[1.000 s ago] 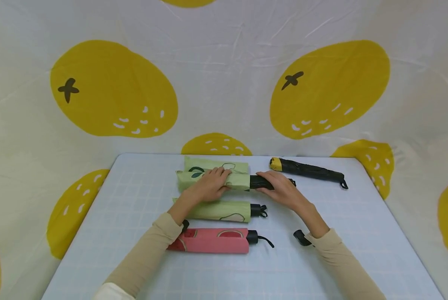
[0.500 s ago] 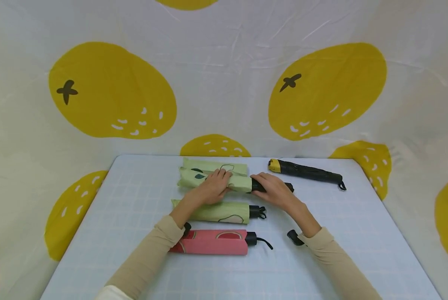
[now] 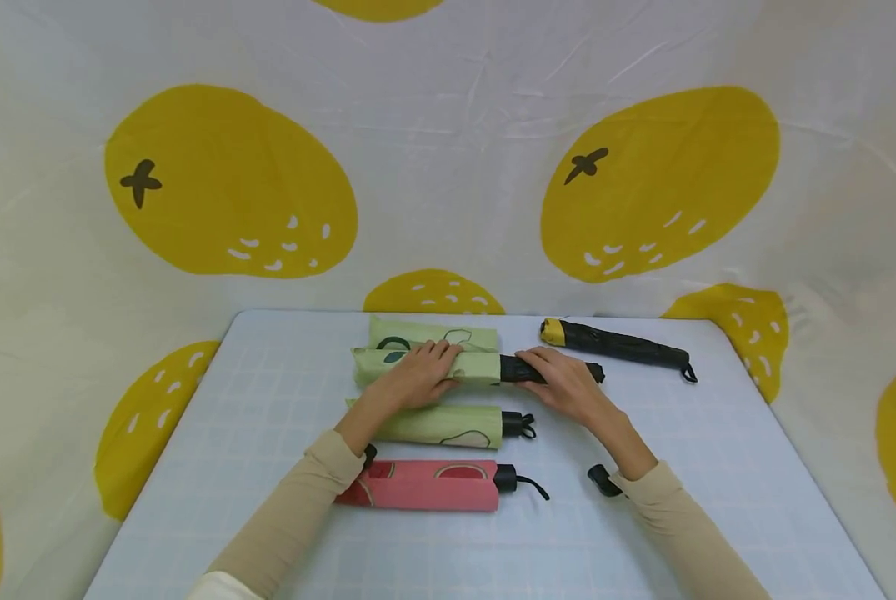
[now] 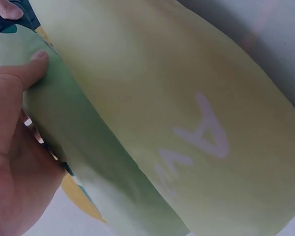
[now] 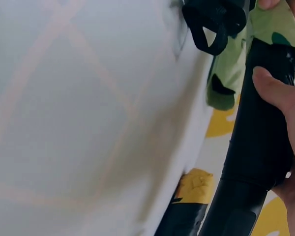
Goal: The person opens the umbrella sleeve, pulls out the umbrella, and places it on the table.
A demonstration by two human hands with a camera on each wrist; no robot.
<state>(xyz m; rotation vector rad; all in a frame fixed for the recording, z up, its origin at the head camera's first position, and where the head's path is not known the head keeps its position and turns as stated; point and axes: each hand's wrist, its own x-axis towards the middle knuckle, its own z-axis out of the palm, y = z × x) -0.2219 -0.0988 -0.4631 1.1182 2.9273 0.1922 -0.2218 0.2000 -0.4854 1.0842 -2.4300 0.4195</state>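
Observation:
My left hand (image 3: 417, 375) grips a pale green umbrella sleeve (image 3: 481, 367) with a fruit-and-leaf print, its thumb (image 4: 37, 64) along the side in the left wrist view. A folded black umbrella (image 3: 594, 372) sticks out of the sleeve's right end, and how deep it sits inside is hidden. My right hand (image 3: 563, 383) holds this umbrella just outside the mouth, with thumb and fingers around the black fabric (image 5: 258, 132) in the right wrist view. Sleeve and umbrella lie in one line, left to right.
Behind lies another green sleeve (image 3: 417, 331). Nearer me are a green-cased umbrella (image 3: 448, 425) with a black handle and a watermelon-print cased umbrella (image 3: 448, 492). A black umbrella (image 3: 616, 342) with a yellow end lies at the back right of the white table (image 3: 267, 350).
Over the last half second, my right hand and the black umbrella have moved a little right, and more black shows outside the sleeve. My left hand keeps its hold on the sleeve.

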